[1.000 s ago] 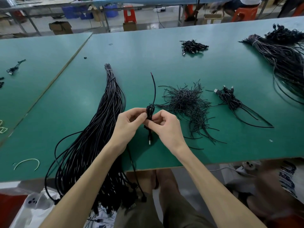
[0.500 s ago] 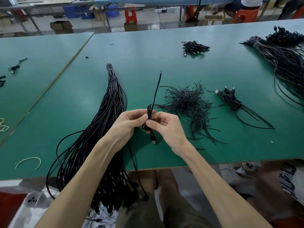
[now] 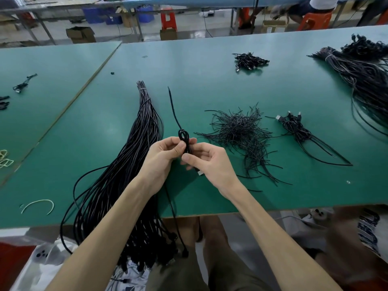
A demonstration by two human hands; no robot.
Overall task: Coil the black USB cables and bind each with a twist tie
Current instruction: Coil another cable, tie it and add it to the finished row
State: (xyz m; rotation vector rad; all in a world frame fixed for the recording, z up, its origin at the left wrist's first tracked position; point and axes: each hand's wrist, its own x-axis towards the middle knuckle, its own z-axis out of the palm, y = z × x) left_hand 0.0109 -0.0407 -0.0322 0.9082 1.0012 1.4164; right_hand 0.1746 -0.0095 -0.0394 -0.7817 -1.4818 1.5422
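A: Green worktop [image 3: 210, 70], factory floor behind. Where's our cable?
B: Coiled cable [image 3: 184, 136] stands upright at near centre, pinched by both left hand [image 3: 161, 158] and right hand [image 3: 210, 164]. Its loose tail [image 3: 172, 108] runs far-left. The twist ties [image 3: 239, 129] lie right, nearer our right hand.

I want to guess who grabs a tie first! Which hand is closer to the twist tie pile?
Right. The right hand is just left of the twist tie pile; the left hand is farther left, past the coiled cable both hands pinch.
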